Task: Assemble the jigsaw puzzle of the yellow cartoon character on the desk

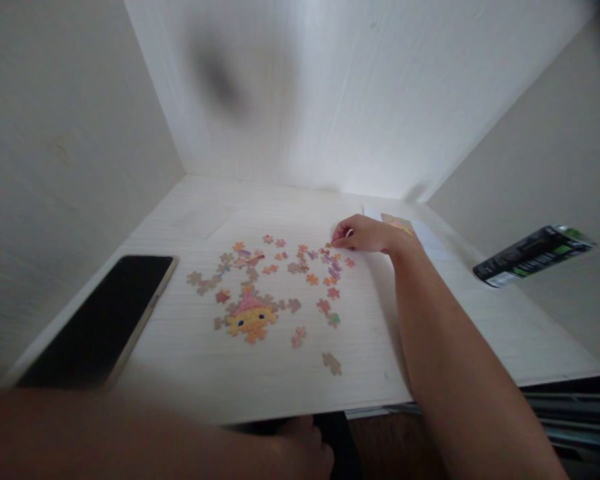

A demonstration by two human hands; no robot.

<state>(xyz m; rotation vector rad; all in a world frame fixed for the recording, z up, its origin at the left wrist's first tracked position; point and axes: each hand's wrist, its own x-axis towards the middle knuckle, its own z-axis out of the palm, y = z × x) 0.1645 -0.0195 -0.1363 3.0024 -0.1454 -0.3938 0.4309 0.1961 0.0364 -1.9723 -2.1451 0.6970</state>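
Observation:
My right hand (363, 233) reaches to the far right of the loose jigsaw pieces, its thumb and forefinger pinched at a small puzzle piece (329, 245). The fingers partly hide that piece. Nearer to me lies a joined part of the jigsaw puzzle (253, 317), showing a yellow face with two dark eyes and a pink hat. Loose pieces in orange, pink, purple and grey-brown lie beyond it and to its right. Below the table's front edge rests my left hand (306, 448), fingers curled, with nothing visible in it.
A black-screened tablet or phone (103, 320) lies at the left. On the right a dark drink can (533, 257) stands, appearing tilted by the lens. A white sheet with a picture (397, 221) lies behind my right wrist. White walls (300, 100) enclose the table (190, 373).

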